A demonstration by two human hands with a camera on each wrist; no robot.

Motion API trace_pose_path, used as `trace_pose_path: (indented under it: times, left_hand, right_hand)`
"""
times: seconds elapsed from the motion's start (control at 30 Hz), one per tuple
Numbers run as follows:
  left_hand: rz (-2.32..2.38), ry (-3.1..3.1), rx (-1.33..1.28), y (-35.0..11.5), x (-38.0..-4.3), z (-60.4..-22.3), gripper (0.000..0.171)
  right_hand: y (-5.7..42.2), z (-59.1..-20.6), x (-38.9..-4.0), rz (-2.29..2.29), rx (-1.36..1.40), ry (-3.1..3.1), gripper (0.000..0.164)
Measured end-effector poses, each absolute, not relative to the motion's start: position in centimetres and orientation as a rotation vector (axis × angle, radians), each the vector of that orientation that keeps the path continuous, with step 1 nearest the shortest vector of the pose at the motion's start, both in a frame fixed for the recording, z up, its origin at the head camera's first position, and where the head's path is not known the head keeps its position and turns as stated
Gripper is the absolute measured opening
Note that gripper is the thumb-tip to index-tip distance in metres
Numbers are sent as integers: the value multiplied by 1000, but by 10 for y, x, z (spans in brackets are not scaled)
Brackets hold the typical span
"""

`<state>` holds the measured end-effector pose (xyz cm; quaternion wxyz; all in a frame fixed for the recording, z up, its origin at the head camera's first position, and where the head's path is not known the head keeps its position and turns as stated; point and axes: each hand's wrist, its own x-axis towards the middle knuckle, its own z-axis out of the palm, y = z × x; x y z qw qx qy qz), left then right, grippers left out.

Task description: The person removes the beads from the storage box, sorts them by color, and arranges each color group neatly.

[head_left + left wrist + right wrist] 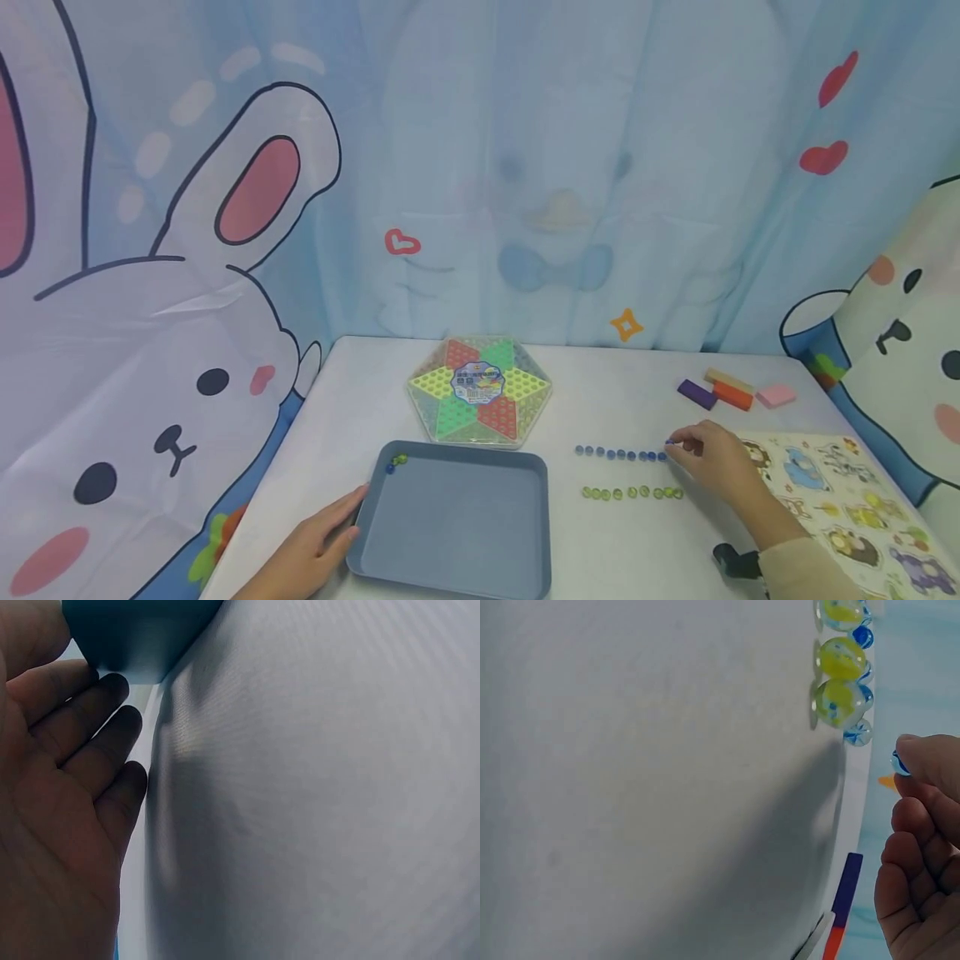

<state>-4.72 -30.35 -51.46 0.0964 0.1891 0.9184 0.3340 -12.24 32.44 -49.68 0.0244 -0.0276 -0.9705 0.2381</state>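
At the right end of a row of blue marbles (622, 455), my right hand (708, 458) pinches a blue marble (900, 763) between thumb and index finger; the other fingers curl loosely. Nearer me runs a second row of yellow-green marbles (618, 494), roughly parallel to the first. My left hand (318, 533) touches the left side of a grey-blue tray (457, 521), its fingers nearly straight in the left wrist view. Inside the tray's far left corner lie a few marbles, yellow-green (402, 458) and blue (390, 468).
Behind the tray lies a hexagonal Chinese checkers board (495, 417). Purple (697, 394), orange (732, 396), tan and pink blocks sit at the back right. An animal picture sheet (825, 500) lies under the right forearm, beside a small black object (735, 562).
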Motion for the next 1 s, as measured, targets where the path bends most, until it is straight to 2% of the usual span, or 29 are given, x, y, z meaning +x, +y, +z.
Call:
trace_pose_path:
  times: [0.47,0.7,0.8,1.0]
  left_hand:
    - [986,2732,552,-305,-45,-517,60]
    - [994,2714,554,-304,-46,-514,60]
    - [1007,2704,548,-304,-47,-513,60]
    - [987,2723,545,-304,-47,-512,59]
  right_hand:
    - [336,-511,-125,755,-138,-3125,28]
    - [333,-502,-119,763,-157,-3109,39]
    - [326,-493,-116,732,-100,-3054,40]
    - [284,-470,-117,742,122,-2891,28]
